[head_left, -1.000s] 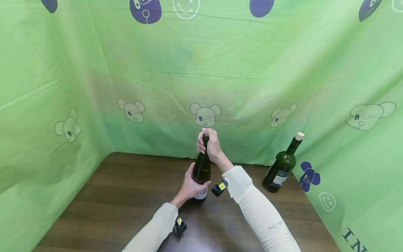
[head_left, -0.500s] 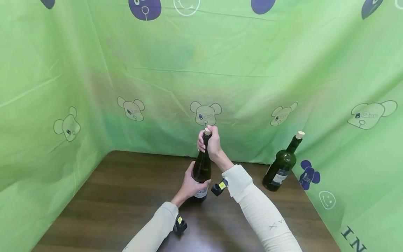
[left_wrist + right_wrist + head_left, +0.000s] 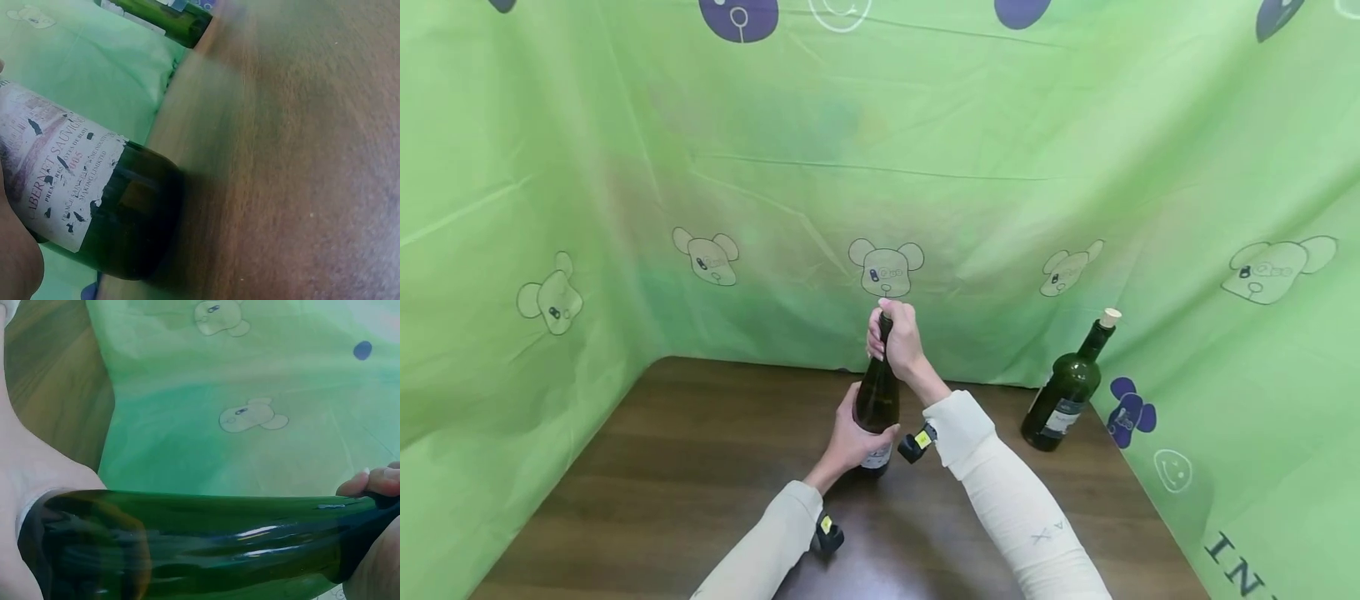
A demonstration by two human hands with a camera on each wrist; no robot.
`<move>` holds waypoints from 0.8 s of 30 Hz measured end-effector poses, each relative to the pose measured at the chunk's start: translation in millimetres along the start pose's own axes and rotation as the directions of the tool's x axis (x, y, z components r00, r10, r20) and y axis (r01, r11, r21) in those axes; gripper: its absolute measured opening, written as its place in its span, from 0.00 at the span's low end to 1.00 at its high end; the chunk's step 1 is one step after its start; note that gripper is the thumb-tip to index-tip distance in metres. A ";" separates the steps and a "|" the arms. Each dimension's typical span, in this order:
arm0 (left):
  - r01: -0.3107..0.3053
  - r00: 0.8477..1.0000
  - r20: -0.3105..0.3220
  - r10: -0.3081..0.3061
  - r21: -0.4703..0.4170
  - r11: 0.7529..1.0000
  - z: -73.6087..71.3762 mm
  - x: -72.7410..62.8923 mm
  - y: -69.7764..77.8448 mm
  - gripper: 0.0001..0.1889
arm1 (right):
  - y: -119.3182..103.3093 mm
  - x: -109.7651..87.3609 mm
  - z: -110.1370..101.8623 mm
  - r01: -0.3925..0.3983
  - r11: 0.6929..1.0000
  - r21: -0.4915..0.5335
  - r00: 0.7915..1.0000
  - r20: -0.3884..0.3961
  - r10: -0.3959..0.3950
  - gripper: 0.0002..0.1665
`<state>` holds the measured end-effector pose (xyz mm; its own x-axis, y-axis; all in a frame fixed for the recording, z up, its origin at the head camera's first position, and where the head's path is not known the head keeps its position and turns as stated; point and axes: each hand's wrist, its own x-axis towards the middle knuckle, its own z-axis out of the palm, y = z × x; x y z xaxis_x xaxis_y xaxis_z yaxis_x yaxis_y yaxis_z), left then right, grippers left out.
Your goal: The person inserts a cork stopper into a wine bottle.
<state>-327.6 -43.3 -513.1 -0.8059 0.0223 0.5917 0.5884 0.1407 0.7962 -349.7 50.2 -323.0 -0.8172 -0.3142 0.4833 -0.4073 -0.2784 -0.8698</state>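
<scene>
A dark green wine bottle [image 3: 877,400] stands nearly upright on the table in the middle of the head view. My left hand [image 3: 848,440] grips its lower body, with the thumb across the front. Up at the neck, the fingers of my right hand [image 3: 904,340] wrap round the glass, and the thumb lies over the mouth. The cork there is hidden by that thumb. In the left wrist view the bottle's torn white label [image 3: 69,169] reads Cabernet Sauvignon. The right wrist view shows the green glass [image 3: 219,544] between both hands.
A second green wine bottle [image 3: 1063,396], with a pale cork [image 3: 1109,317] in its mouth, stands at the right side of the brown wooden table [image 3: 700,467]. Green printed cloth [image 3: 775,192] hangs behind and along both sides.
Half a second ago the cork showed at the top of the gripped bottle, with the right thumb beside it; now the thumb covers it. The left hand keeps its hold.
</scene>
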 end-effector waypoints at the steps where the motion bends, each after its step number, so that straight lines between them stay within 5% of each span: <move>1: 0.006 1.000 -0.004 -0.006 0.003 1.000 -0.3 0.1 -2.5 0.37 | 0.2 0.5 0.4 0.004 1.000 -0.005 1.000 0.001 -0.004 0.28; 8: -0.017 1.000 0.017 0.017 -0.002 1.000 -0.3 0.1 -10.7 0.36 | 8.8 -2.8 -2.2 0.072 0.997 -0.010 0.997 -0.010 -0.072 0.31; 24: -0.005 1.000 0.002 0.005 0.003 1.000 -2.1 -3.0 -5.1 0.36 | 15.6 -5.7 -0.3 0.110 0.992 -0.061 0.991 -0.072 -0.114 0.31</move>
<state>-328.1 -46.2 -518.7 -0.8032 0.0248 0.5952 0.5921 0.1432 0.7930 -351.5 47.9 -339.4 -0.7926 -0.2136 0.5712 -0.5189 -0.2557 -0.8157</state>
